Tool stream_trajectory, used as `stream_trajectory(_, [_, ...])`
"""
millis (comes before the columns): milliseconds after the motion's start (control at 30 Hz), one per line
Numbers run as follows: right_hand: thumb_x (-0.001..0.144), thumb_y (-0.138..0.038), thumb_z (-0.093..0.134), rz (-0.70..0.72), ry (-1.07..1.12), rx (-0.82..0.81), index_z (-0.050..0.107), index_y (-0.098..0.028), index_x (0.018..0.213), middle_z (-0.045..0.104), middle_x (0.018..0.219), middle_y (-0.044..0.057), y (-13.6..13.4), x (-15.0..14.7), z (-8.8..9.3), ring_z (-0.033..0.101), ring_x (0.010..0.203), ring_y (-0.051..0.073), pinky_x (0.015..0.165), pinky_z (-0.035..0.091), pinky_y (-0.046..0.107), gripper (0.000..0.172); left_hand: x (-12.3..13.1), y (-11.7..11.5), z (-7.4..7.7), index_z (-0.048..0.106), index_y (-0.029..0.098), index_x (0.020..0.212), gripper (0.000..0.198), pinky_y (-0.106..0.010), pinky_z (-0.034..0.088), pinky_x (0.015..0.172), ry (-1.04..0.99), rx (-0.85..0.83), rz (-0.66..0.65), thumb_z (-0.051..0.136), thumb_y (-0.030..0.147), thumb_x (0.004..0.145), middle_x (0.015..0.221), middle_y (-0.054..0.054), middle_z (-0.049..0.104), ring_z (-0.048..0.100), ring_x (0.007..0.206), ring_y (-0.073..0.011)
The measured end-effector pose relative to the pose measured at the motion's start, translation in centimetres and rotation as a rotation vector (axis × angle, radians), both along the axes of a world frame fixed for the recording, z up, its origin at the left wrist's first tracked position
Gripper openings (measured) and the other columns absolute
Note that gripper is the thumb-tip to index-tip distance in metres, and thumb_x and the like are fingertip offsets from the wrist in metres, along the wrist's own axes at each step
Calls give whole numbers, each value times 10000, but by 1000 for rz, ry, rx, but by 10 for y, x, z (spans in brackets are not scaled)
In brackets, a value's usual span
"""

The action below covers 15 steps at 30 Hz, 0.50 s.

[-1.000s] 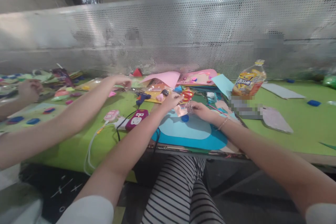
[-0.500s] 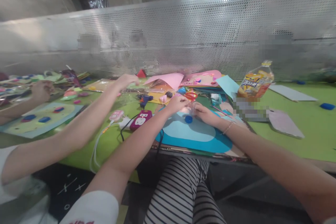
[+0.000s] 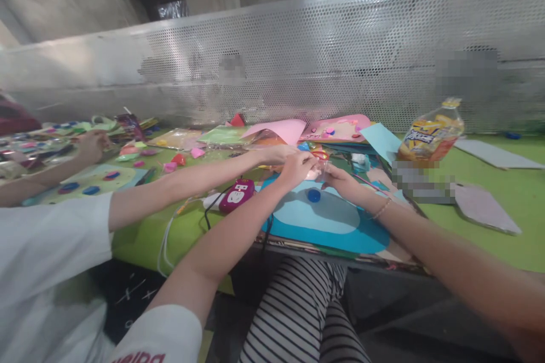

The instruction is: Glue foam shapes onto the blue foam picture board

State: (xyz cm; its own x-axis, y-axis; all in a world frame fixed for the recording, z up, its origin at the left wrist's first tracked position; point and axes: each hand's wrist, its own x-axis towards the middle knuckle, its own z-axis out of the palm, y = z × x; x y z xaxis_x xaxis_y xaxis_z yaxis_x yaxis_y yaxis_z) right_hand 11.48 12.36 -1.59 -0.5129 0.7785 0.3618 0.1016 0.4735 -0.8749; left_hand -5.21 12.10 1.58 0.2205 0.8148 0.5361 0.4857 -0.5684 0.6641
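Over the blue paper, my left hand [image 3: 300, 170] is closed, its fingertips pinching a small see-through plastic piece [image 3: 322, 170]; its exact kind is too blurred to make out. From the other side my right hand [image 3: 339, 180], with a bracelet at the wrist, grips the same piece between thumb and fingers. Just below both hands a round blue cap [image 3: 314, 195] sits on the light-blue rounded paper shape [image 3: 317, 216], which lies on a darker blue sheet [image 3: 366, 241].
A co-worker's arm [image 3: 200, 173] reaches in from the left, its hand behind my left hand. A purple device [image 3: 237, 195] with cables lies left of my forearm. Rightward are a snack-filled plastic bottle [image 3: 432, 135] and a pale flat case [image 3: 485, 208]. Pink paper [image 3: 281, 129] lies behind.
The co-worker's arm has swung right, its hand now close behind my left hand. My hands stay together at the plastic piece over the blue paper. The view has shifted slightly.
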Motion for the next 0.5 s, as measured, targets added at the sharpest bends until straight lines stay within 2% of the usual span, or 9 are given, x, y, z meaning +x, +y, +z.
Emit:
stream_trajectory(133, [737, -284, 543, 4, 4, 31, 651, -213, 958, 604, 917, 49, 1, 4, 1, 556, 744, 154, 576, 509, 267, 256, 4, -4, 0, 499, 170, 596, 262, -258, 394, 678, 26, 4, -67, 454, 268, 834, 633, -7, 545, 509, 663, -133])
stream_trajectory(233, [708, -291, 547, 14, -13, 25, 670, -196, 852, 616, 835, 39, 1, 7, 1, 546, 701, 147, 563, 493, 263, 212, 5, -5, -1, 508, 177, 595, 252, -282, 405, 688, 4, 13, -96, 473, 261, 831, 639, -19, 543, 516, 672, -149])
stream_trajectory(300, [694, -283, 545, 5, -19, 6, 675, -196, 837, 626, 826, 37, 1, 7, 1, 549, 697, 148, 570, 492, 266, 213, 5, -4, -1, 536, 179, 626, 225, -289, 411, 694, -27, -4, -69, 483, 265, 827, 665, -23, 558, 528, 692, -155])
stream_trajectory(433, [681, -247, 538, -25, 4, -26, 679, -203, 931, 635, 837, 35, -2, 3, 3, 569, 730, 160, 605, 508, 283, 290, 4, -1, -1, 583, 160, 742, 112, -259, 420, 710, -138, -101, 5, 537, 250, 788, 768, -28, 618, 559, 744, -145])
stream_trajectory(500, [681, -231, 532, -30, 17, -20, 680, -206, 959, 639, 836, 31, -4, 3, 5, 571, 730, 159, 612, 514, 286, 316, 3, 1, -3, 587, 155, 765, 120, -233, 418, 650, -208, -158, 55, 563, 273, 767, 738, -14, 615, 552, 682, -122])
